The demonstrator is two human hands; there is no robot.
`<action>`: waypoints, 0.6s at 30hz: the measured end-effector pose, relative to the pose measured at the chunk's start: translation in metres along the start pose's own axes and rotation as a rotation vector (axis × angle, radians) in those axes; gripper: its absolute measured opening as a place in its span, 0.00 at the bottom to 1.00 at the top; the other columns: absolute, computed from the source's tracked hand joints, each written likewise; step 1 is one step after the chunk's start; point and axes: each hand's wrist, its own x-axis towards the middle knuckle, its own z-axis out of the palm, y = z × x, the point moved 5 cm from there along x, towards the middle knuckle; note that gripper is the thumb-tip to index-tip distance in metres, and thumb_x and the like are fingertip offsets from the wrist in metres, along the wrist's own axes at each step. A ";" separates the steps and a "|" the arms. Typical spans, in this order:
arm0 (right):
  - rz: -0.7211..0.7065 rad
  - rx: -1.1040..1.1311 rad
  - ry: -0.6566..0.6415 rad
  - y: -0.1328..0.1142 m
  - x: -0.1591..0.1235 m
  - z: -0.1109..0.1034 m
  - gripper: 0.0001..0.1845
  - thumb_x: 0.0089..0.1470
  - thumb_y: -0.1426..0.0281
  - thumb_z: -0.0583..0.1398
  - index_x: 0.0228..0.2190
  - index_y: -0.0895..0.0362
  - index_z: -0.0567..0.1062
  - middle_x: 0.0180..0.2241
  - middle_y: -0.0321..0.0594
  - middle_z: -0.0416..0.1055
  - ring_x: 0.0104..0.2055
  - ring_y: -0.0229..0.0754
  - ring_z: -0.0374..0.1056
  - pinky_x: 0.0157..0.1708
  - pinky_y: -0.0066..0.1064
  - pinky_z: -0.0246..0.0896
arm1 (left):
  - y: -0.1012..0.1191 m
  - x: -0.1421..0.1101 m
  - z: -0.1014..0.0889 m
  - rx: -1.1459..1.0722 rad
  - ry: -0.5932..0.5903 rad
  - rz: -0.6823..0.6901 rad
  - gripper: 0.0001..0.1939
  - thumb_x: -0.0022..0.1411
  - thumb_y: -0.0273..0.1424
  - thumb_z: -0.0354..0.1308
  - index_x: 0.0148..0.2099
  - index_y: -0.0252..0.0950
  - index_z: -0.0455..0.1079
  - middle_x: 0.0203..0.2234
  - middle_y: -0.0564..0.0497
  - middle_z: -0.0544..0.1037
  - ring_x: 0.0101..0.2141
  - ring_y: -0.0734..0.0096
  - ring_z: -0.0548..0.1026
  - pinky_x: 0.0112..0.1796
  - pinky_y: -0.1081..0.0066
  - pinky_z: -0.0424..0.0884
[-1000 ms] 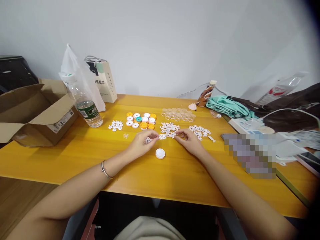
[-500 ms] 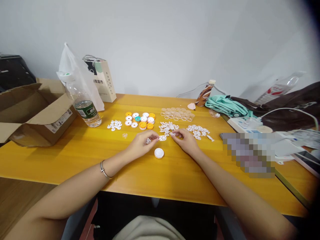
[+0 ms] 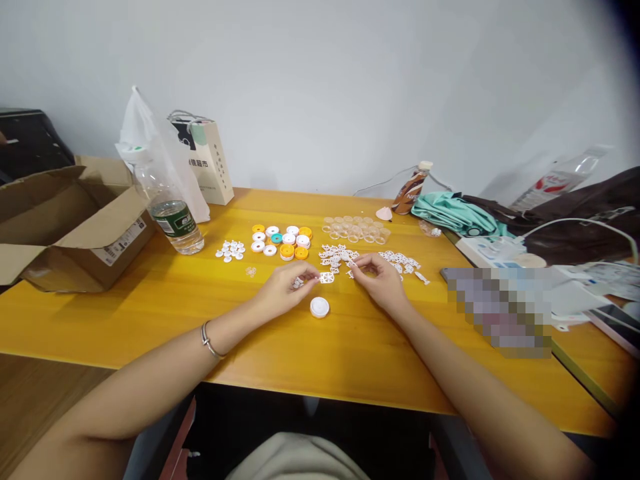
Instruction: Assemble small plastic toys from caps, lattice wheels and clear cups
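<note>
My left hand pinches a flat white cut-out plastic piece between thumb and fingertips. Small pale parts show inside its curled fingers. On the right, my right hand has thumb and forefinger closed on another small white cut-out piece, partly covered by the fingers. Just beyond lies a loose pile of similar white cut-out pieces. A round white disc with an orange base rests on the table between my forearms.
Behind the hands stand white and orange round cases, clear round covers and white knob-like parts. More white pieces lie rightward. A water bottle and cardboard box stand left; a power strip sits right.
My right hand has lifted slightly and moved right from the white pile, with a white piece in its fingertips. My left hand keeps its pinch, almost still.
</note>
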 end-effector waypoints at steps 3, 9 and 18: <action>0.125 0.213 -0.043 -0.001 -0.003 0.004 0.13 0.42 0.60 0.63 0.24 0.55 0.68 0.27 0.38 0.70 0.30 0.40 0.67 0.34 0.34 0.64 | 0.001 0.000 0.000 0.011 -0.008 0.007 0.06 0.59 0.29 0.52 0.37 0.34 0.68 0.30 0.50 0.74 0.31 0.75 0.72 0.35 0.72 0.69; 0.260 0.495 -0.108 -0.008 -0.008 0.010 0.19 0.41 0.65 0.65 0.38 0.53 0.71 0.24 0.32 0.72 0.28 0.37 0.69 0.37 0.34 0.65 | 0.001 0.000 0.000 0.026 -0.017 0.023 0.06 0.60 0.28 0.51 0.37 0.34 0.68 0.30 0.50 0.74 0.32 0.75 0.72 0.36 0.73 0.69; 0.263 0.521 -0.244 -0.029 -0.023 0.028 0.14 0.38 0.67 0.67 0.32 0.53 0.77 0.33 0.37 0.75 0.36 0.38 0.70 0.41 0.35 0.65 | 0.003 -0.002 0.004 0.073 -0.076 0.029 0.07 0.60 0.27 0.50 0.39 0.34 0.68 0.31 0.49 0.74 0.33 0.73 0.72 0.35 0.71 0.68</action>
